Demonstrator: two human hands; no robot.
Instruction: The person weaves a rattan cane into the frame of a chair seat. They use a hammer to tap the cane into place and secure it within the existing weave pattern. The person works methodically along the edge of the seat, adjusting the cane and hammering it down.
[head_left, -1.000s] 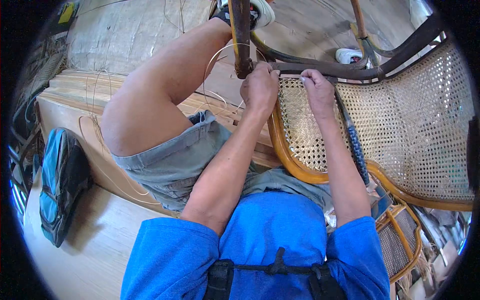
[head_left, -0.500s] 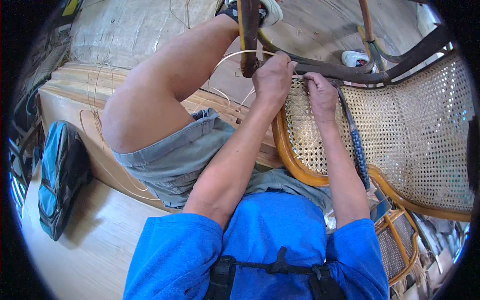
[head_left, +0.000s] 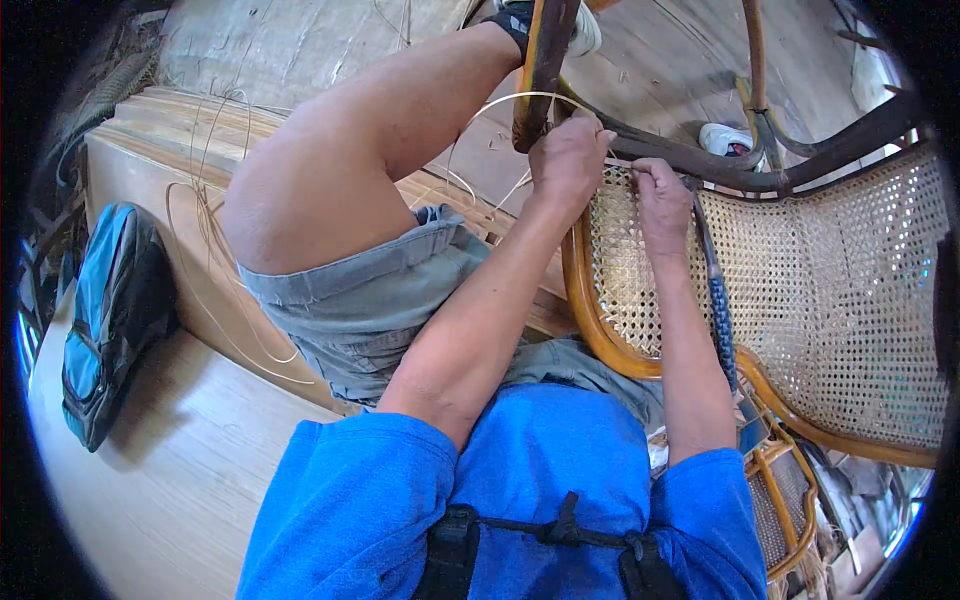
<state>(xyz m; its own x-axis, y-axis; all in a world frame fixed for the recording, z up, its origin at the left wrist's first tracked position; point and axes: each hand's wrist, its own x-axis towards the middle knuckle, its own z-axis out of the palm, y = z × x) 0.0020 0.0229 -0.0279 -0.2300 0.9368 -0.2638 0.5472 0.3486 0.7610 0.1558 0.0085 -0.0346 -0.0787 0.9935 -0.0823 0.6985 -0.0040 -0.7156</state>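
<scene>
A chair with a woven cane panel [head_left: 800, 270] and a curved brown frame [head_left: 585, 285] lies tilted across my lap. My left hand [head_left: 570, 165] is closed at the panel's far left corner, beside a dark chair leg. From it a pale cane strand [head_left: 530, 95] loops out to the left. My right hand [head_left: 665, 205] pinches a short light stretch of the strand between the two hands, just above the weave. Against the right hand's far side rests a slim tool with a blue wrapped handle [head_left: 720, 310], lying along the panel. The fingertips are partly hidden.
Dark curved chair rails [head_left: 690, 170] cross beyond my hands. Loose cane strands [head_left: 210, 190] hang over wooden boards [head_left: 150, 125] at left. A blue and black backpack [head_left: 100, 320] stands on a pale board. A second cane-work piece [head_left: 790, 490] lies at lower right.
The whole view has shifted, so the chair and both hands appear slightly right and lower. Both hands keep nearly the same place at the panel's corner, the strand still looped.
</scene>
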